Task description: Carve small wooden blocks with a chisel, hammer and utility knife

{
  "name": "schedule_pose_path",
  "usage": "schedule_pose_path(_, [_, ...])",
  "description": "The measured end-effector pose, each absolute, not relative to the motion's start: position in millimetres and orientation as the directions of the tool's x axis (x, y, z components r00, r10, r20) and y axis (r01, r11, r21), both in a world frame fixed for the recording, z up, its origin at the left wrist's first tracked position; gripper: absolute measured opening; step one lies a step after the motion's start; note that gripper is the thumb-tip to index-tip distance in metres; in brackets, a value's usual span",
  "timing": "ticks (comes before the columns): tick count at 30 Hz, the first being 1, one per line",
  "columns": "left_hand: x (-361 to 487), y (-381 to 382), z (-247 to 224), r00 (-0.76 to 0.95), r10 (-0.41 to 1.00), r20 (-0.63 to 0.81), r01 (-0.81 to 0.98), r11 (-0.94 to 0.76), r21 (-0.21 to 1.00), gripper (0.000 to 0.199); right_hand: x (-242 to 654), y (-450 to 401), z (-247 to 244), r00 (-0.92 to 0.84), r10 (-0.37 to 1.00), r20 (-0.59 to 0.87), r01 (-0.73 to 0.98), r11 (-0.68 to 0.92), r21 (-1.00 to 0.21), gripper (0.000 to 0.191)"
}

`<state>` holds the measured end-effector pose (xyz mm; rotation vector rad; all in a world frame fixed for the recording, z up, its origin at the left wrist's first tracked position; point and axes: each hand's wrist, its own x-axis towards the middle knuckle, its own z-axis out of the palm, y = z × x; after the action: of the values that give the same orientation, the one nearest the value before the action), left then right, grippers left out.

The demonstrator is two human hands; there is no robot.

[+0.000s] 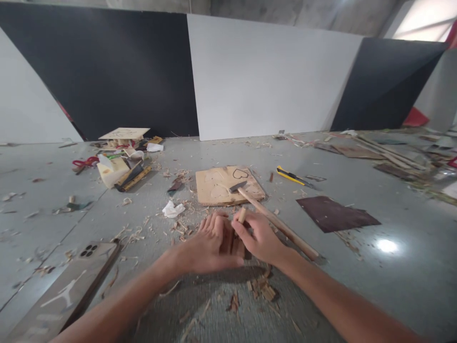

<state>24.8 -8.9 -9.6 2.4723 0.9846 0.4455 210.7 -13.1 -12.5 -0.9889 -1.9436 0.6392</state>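
Note:
My left hand [210, 245] is laid over a brown wooden block [227, 241], its fingers on the far side and its thumb stretched along the near edge. Much of the block is hidden under it. Between the thumb and fingers of my right hand [260, 237] a short pale wooden stick [242, 215] is pinched, close above the block's right side. A hammer [274, 216] with a long wooden handle lies just beyond my right hand. Its head rests on a light wooden board [210, 183] marked with a drawn heart and other faint outlines.
A yellow utility knife [293, 176] and a dark brown sheet [337, 214] lie to the right. At left are a phone [67, 290], crumpled tissue [173, 209] and red-handled scissors [84, 162]. Wood chips [263, 288] litter the floor. Black and white panels [271, 81] stand behind.

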Motion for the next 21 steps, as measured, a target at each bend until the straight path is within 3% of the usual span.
schedule_pose_path(6, [37.9, -5.8, -17.0, 0.706, 0.687, 0.171, 0.572, -0.696, 0.435, 0.07, 209.2, -13.0, -5.8, -0.43, 0.803, 0.412, 0.415, 0.582, -0.7, 0.022])
schedule_pose_path(14, [38.4, -4.5, -20.9, 0.714, 0.672, 0.196, 0.561, -0.717, 0.414, 0.05, 211.5, -20.0, 3.4, -0.623, 0.691, 0.366, 0.431, 0.694, -0.577, 0.016])
schedule_pose_path(19, [36.4, -4.2, -22.2, 0.717, 0.674, 0.177, 0.552, -0.705, 0.446, 0.064, 206.5, -14.7, 0.7, -0.364, 0.868, 0.339, 0.506, 0.49, -0.71, 0.031])
schedule_pose_path(21, [36.2, -4.4, -22.7, 0.732, 0.659, 0.173, 0.544, -0.717, 0.436, 0.062, 204.5, -16.2, -1.5, -0.419, 0.83, 0.368, 0.51, 0.55, -0.661, 0.027])
